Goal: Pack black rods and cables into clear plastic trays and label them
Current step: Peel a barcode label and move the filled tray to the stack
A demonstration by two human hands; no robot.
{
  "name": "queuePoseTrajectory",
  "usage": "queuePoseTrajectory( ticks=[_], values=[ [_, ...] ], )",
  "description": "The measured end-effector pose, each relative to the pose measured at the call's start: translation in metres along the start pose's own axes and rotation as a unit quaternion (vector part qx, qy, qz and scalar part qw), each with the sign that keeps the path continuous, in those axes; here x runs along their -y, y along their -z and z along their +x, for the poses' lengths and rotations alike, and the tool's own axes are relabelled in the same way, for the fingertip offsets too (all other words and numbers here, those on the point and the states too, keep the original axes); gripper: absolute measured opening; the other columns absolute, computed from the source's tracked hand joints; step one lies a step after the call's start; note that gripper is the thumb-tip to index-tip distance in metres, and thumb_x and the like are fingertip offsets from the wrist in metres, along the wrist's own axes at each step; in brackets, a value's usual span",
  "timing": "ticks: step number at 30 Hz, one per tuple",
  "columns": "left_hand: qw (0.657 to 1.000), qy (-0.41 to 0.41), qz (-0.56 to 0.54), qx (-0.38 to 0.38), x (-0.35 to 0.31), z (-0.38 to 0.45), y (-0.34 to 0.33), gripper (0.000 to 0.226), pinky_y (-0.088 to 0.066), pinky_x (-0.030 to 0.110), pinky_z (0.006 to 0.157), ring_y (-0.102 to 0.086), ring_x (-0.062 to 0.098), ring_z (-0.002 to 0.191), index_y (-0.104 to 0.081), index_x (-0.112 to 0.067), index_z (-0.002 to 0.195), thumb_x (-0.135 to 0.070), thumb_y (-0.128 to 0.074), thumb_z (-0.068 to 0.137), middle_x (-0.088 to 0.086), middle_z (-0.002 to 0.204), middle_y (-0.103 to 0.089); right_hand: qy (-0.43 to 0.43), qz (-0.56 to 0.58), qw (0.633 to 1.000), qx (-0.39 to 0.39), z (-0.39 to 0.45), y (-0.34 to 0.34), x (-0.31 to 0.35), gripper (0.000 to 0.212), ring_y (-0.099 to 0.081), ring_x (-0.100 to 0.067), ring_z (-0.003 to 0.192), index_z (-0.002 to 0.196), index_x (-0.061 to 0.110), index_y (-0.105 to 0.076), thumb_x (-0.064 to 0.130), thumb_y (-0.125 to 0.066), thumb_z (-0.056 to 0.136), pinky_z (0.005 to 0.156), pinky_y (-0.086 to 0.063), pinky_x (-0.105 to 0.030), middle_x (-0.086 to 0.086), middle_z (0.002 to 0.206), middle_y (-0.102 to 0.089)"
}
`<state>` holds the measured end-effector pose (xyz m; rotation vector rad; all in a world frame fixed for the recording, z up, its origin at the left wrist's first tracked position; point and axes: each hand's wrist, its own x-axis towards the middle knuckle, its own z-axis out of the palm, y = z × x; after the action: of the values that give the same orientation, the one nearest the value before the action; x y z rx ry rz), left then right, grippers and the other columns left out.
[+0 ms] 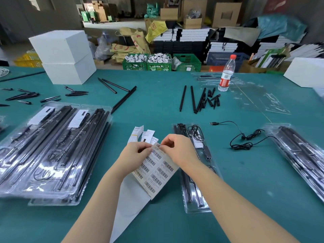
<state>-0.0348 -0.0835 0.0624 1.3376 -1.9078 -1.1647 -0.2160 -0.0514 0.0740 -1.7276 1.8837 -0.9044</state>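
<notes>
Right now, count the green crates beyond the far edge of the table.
3, side by side on the floor: the left crate and middle crate hold small white items, the right crate looks mostly unfilled. Others may be hidden behind the clutter.

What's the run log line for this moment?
step: peeling label | left hand: holds barcode sheet | right hand: pinches sticker at top edge | filled tray: beside, unlabelled

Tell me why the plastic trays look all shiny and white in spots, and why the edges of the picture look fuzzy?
Head view: overhead light bounces off the clear packed trays, making white glare streaks that hide parts of the rods inside; the right-hand tray and the picture's corners are smeared and bent by the wide lens; the middle is sharp, so the barcode sheet between the left hand and right hand reads clearly.
</notes>
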Motion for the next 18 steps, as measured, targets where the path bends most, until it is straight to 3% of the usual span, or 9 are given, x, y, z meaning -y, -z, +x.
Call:
queuePoseTrajectory(
  ticks=[8,11,14,18],
  values=[
    [1.0,0.007,0.004,-0.009,0.005,0.002,-0.004,0.021,-0.056,0.026,0.068,-0.07,0.009,0.076,-0.076,-0.039,0.089,-0.028,-0.061,0.098,-0.012,0.084,-0.075,-0.021,-0.015,1.0,0.008,-0.001,-0.005,-0.002,0.019,-0.062,-0.003,0.076,0.078,0.035,-0.054,0.029,-0.066,0.093,0.066,-0.053,-0.022,0.013,0.083,-0.064],
    [0.999,0.015,-0.042,0.022,0.005,0.001,-0.003,0.013,-0.058,0.027,0.073,-0.073,0.011,0.081,-0.077,-0.033,0.095,-0.028,-0.065,0.096,-0.008,0.09,-0.077,-0.04,0.006,0.999,-0.002,0.001,-0.003,-0.005,0.017,-0.062,-0.003,0.076,0.08,0.033,-0.056,0.027,-0.065,0.093,0.061,-0.045,-0.017,0.013,0.085,-0.064],
    [0.996,0.036,-0.06,0.064,0.004,0.001,-0.001,0.01,-0.056,0.027,0.066,-0.074,0.015,0.079,-0.077,-0.026,0.091,-0.025,-0.067,0.095,-0.001,0.087,-0.077,-0.048,0.037,0.998,0.003,0.003,0.0,-0.008,0.011,-0.062,-0.007,0.082,0.083,0.028,-0.061,0.024,-0.066,0.092,0.069,-0.049,-0.022,0.011,0.088,-0.066],
    [0.996,0.055,-0.034,0.056,0.005,0.004,-0.002,0.017,-0.051,0.023,0.06,-0.07,0.009,0.067,-0.074,-0.018,0.08,-0.029,-0.07,0.093,-0.002,0.077,-0.075,-0.059,0.077,0.995,0.011,0.003,0.004,-0.011,0.006,-0.063,-0.011,0.087,0.086,0.023,-0.066,0.021,-0.069,0.091,0.08,-0.053,-0.029,0.008,0.091,-0.067]
  ],
)
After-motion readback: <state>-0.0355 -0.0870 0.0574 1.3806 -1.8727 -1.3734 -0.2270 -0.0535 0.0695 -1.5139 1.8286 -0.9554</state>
